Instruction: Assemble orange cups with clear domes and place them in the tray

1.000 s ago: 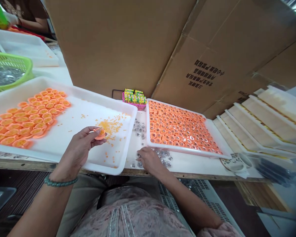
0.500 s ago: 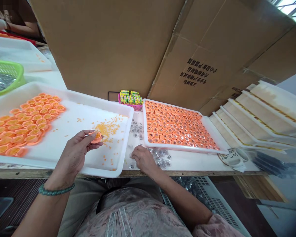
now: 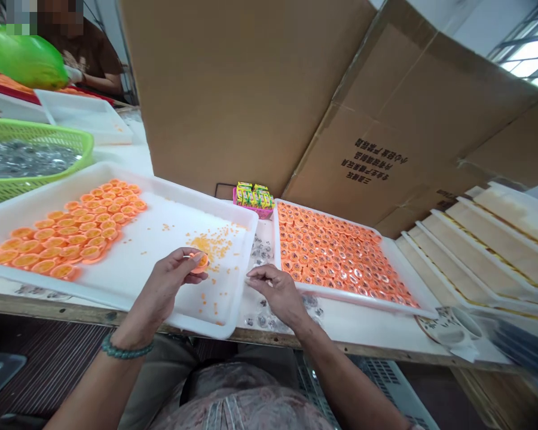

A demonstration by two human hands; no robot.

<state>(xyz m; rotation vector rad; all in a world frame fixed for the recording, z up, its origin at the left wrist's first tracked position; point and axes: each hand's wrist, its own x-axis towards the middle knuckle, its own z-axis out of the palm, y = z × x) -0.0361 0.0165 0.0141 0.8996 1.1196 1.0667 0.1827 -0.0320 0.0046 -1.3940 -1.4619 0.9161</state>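
My left hand (image 3: 164, 286) pinches a small round orange plastic cup (image 3: 200, 263) between thumb and fingers, over the right part of a white tray (image 3: 130, 263). Rows of similar orange cups (image 3: 83, 227) fill that tray's left side, and tiny yellow-orange bits (image 3: 213, 242) are scattered near its right end. Beside the tray's right wall is my right hand (image 3: 280, 292), thumb and forefinger pressed together; whatever they hold is too small to make out. Small clear plastic pieces (image 3: 264, 319) lie on the table below and behind this hand.
A second white tray (image 3: 412, 275) holds many orange cups with dark-marked tops. Behind stands a pink basket (image 3: 262, 212) of small yellow-green packets. Cardboard (image 3: 251, 89) walls the back. Stacked trays (image 3: 479, 251) stand right; a green basket (image 3: 87, 146) and another person (image 3: 98, 60) are left.
My right hand has risen from the clear pieces on the table, fingertips now pinched by the left tray's wall. My left hand keeps hold of the orange cup. The view has turned slightly left.
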